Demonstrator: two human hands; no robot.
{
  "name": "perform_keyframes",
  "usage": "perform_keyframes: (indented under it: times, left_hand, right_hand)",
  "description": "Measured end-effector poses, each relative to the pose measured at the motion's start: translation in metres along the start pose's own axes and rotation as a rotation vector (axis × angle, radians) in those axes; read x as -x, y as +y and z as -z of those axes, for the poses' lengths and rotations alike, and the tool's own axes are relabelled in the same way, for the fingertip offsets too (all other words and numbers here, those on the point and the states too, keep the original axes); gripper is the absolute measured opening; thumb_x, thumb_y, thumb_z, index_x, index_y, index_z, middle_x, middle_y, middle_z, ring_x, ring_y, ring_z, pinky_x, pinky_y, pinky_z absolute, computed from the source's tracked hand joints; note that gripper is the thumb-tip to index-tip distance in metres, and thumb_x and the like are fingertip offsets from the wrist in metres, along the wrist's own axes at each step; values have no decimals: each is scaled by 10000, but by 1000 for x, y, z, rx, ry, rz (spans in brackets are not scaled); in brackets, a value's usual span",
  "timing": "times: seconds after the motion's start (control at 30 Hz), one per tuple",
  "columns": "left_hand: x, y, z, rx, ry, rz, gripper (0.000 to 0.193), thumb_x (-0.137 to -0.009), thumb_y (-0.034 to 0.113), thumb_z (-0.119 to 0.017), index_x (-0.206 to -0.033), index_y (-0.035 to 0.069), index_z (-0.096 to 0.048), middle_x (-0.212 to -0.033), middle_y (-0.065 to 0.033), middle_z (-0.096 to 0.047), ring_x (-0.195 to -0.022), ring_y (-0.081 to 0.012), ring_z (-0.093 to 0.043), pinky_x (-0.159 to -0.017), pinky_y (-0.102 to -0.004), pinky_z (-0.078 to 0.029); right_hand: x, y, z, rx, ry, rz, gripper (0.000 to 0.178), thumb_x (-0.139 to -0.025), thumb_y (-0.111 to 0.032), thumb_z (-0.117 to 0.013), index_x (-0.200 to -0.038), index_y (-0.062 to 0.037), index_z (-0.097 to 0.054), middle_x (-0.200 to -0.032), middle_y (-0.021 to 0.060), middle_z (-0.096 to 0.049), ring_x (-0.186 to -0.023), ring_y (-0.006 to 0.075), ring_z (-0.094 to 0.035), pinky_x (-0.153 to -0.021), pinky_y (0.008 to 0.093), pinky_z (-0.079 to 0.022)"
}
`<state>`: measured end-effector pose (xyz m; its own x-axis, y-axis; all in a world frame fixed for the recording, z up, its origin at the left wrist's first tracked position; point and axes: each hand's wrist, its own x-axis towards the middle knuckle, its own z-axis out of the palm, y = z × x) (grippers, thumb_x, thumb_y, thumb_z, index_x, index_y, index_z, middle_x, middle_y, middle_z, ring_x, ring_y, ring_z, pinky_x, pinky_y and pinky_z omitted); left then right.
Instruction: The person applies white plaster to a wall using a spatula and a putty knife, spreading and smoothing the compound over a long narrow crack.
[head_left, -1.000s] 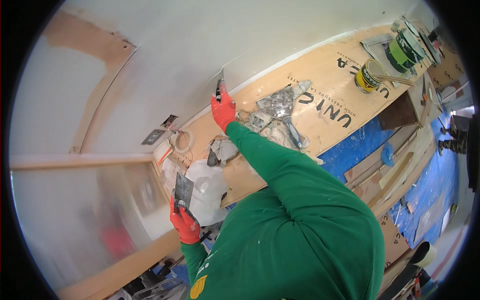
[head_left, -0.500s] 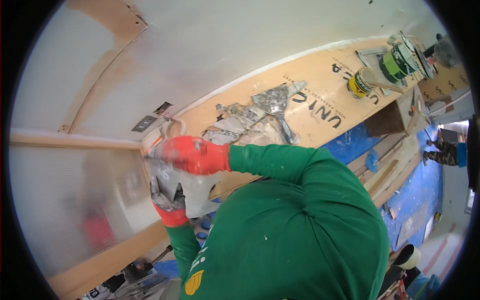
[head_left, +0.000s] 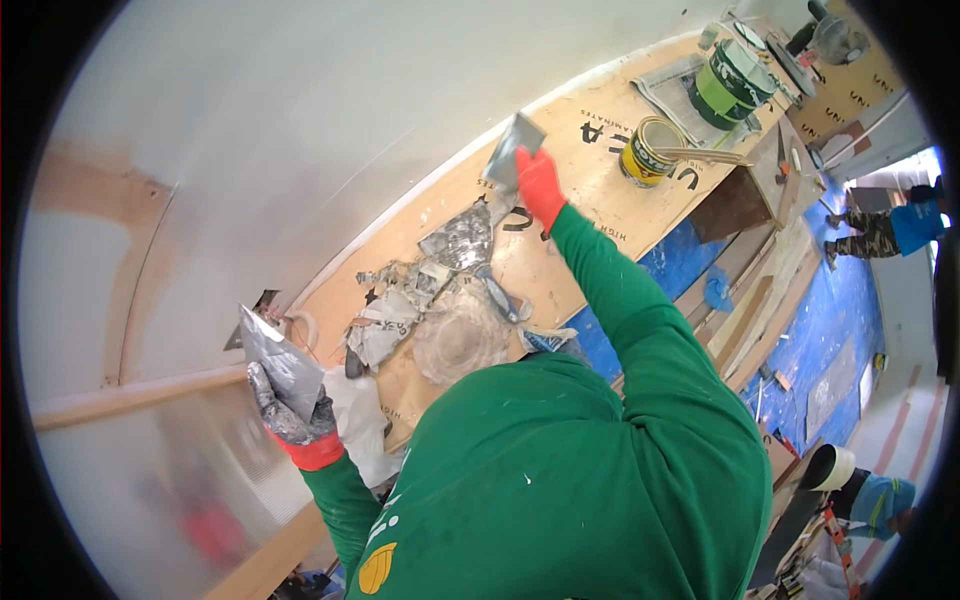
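Note:
My left hand (head_left: 298, 418), in a red glove with a grey-smeared palm, is closed around a broad metal putty knife (head_left: 283, 365), its blade pointing up near the wall. My right hand (head_left: 541, 188), in a red glove, reaches out over the wooden board and grips a second flat metal scraper (head_left: 512, 152). That scraper is close to the wall's lower edge; whether it touches the wall I cannot tell. Between the hands lie a plaster-smeared trowel (head_left: 462, 238) and crumpled, dirty wrapping (head_left: 385, 328) on the board.
An open yellow tin (head_left: 650, 155) with sticks across it and a green-banded bucket (head_left: 733, 88) stand farther along the board (head_left: 590, 190). A socket hole with wires (head_left: 268, 305) is in the wall. Blue sheeting (head_left: 815, 350) covers the floor. Another person (head_left: 890, 230) stands at far right.
My right hand has swung away from my left hand, right and farther off over the board, carrying its scraper. My left hand now holds its putty knife more upright. The view has shifted.

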<state>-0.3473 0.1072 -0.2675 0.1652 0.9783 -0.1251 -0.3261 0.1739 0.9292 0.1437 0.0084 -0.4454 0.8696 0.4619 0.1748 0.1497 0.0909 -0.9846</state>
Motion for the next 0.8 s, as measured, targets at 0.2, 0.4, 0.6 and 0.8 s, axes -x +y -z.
perform_keyframes:
  times: [0.2,0.4,0.6,0.8]
  left_hand:
    - [15,-18,-56,-915,-248,-591,793,-791,25,-718,-1472,-20,-315,-1427,-153,-446,-1259,-231,-491,-1059,-332,-401]
    - [8,-18,-59,-1144,-246,-681,738,-821,20,-695,-1463,-13,-332,-1422,-153,-453,-1234,-218,-508,-1037,-323,-419]
    - [16,-19,-70,-1213,-208,-644,769,-765,20,-728,-1437,-34,-359,-1411,-179,-465,-1265,-262,-493,-1062,-353,-395]
    - [20,-24,-39,-790,-47,-392,736,-797,54,-740,-1427,-37,-371,-1389,-174,-481,-1221,-233,-525,-1029,-342,-430]
  right_hand:
    - [-113,84,41,377,-80,181,218,-893,-184,-604,-1005,3,-595,-865,161,-663,-795,300,-647,-692,394,-513]
    - [-117,55,-12,1011,-247,358,414,-695,-96,-748,-1064,10,-595,-922,188,-656,-889,349,-649,-795,410,-517]
    - [-35,95,1,562,-66,314,528,-754,-143,-657,-1224,50,-515,-975,212,-636,-935,378,-606,-822,444,-476]
    - [44,51,-87,998,-252,600,472,-751,-137,-592,-1169,76,-536,-892,205,-632,-832,376,-600,-781,478,-456]
